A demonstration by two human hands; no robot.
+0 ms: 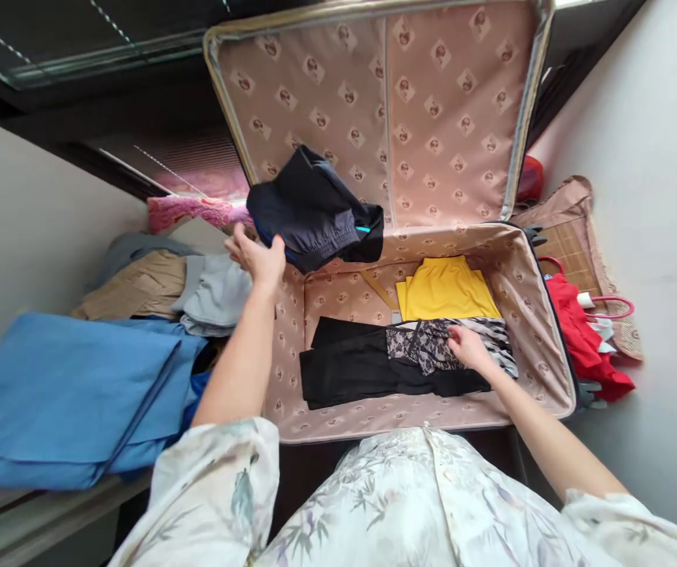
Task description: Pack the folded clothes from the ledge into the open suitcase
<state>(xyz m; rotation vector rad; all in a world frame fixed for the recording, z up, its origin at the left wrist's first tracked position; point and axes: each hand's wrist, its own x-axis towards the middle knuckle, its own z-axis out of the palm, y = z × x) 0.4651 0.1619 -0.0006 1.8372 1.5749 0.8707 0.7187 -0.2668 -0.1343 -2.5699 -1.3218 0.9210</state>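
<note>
Dark folded garment [315, 209] held up at the suitcase's [542, 331] left rim, above its open bottom half.

It is gripped at its lower left edge by the left hand [256, 256], fingers closed on the cloth; its long axis runs left to right, up and right of that hand, in front of the raised lid [386, 102]; the right hand [468, 348] is pressed flat, fingers loosely spread, on a lace-patterned piece [433, 346] over black clothing [350, 366] inside; a yellow garment [445, 287] lies behind; the left hand is the nearer.
</note>
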